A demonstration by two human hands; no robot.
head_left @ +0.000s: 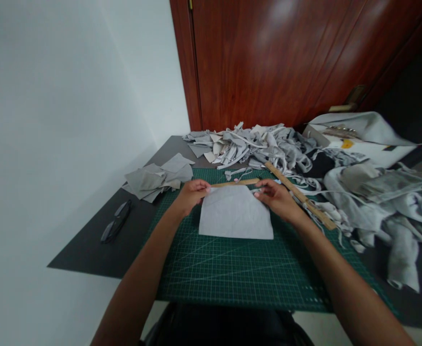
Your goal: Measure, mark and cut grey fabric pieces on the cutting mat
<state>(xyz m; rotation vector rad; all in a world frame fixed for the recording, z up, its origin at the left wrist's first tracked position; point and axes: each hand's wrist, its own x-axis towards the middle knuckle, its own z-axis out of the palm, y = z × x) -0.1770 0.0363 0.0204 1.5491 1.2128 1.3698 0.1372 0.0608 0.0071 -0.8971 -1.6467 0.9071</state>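
Observation:
A light grey fabric piece (235, 213) lies flat on a green cutting mat (240, 269). My left hand (191, 193) pinches its far left corner. My right hand (276, 196) pinches its far right corner. Just beyond the fabric's far edge, between my two hands, lies a short wooden stick (234, 182). A longer wooden ruler (299, 194) runs diagonally to the right, passing behind my right hand.
A stack of cut grey pieces (158, 179) sits at the mat's far left. A heap of grey fabric scraps and strips (254, 144) fills the back and right side. Black glasses (116, 221) lie on the dark table at left. A wooden door (286, 57) stands behind.

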